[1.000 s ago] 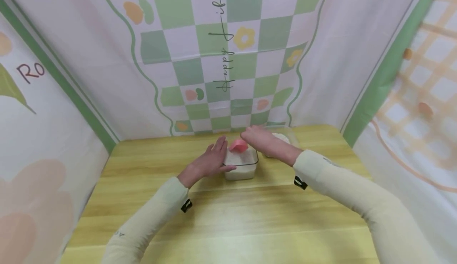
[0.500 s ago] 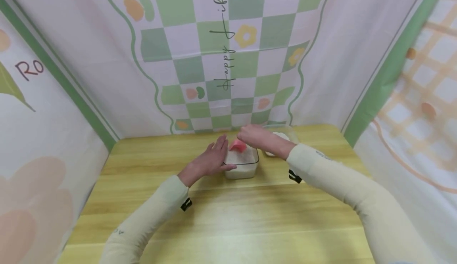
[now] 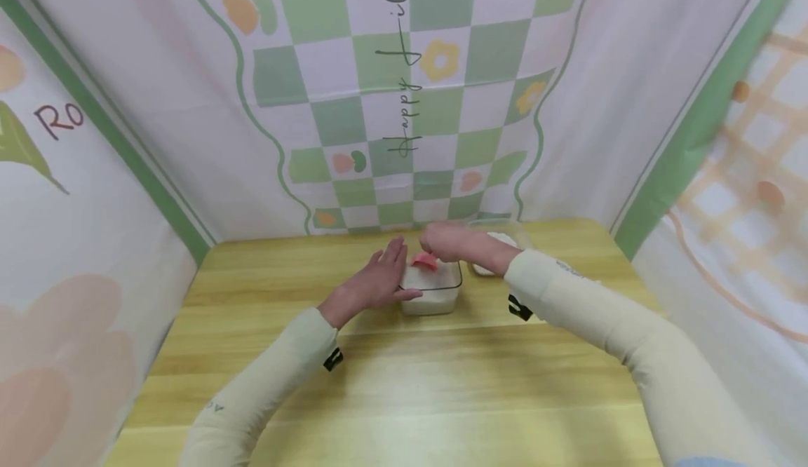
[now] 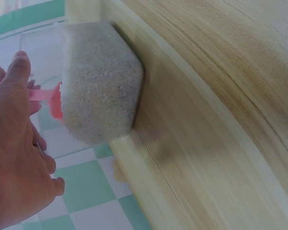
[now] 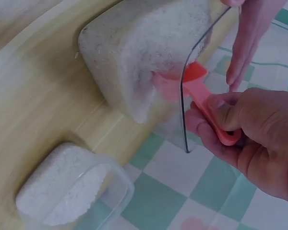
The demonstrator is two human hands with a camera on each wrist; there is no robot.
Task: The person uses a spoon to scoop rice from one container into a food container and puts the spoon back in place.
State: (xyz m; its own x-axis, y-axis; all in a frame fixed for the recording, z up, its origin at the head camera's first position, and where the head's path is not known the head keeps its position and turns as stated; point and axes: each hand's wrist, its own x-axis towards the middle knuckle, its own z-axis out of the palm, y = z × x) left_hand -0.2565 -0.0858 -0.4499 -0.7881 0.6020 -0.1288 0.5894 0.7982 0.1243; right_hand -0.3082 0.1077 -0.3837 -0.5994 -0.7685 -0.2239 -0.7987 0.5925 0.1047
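Note:
A clear box with a dark rim (image 3: 435, 288) stands near the back of the table, partly filled with pale rice (image 4: 101, 86). My left hand (image 3: 375, 279) rests along the box's left side, fingers straight and thumb at the near edge. With my right hand (image 3: 449, 241) I grip the handle of a pink scoop (image 5: 197, 86). The scoop's bowl is inside the box, its lower end touching the rice and seen through the clear wall in the right wrist view. How much rice the bowl holds cannot be made out.
Right of the box is a second clear container (image 5: 127, 184) of white grains (image 5: 62, 184), partly behind my right forearm in the head view. A patterned cloth (image 3: 379, 102) hangs along the table's back edge. The wooden table (image 3: 404, 390) extends toward me.
My right hand has moved slightly left over the box, and the scoop has tilted and sits a little lower. My left hand has stayed against the box's side.

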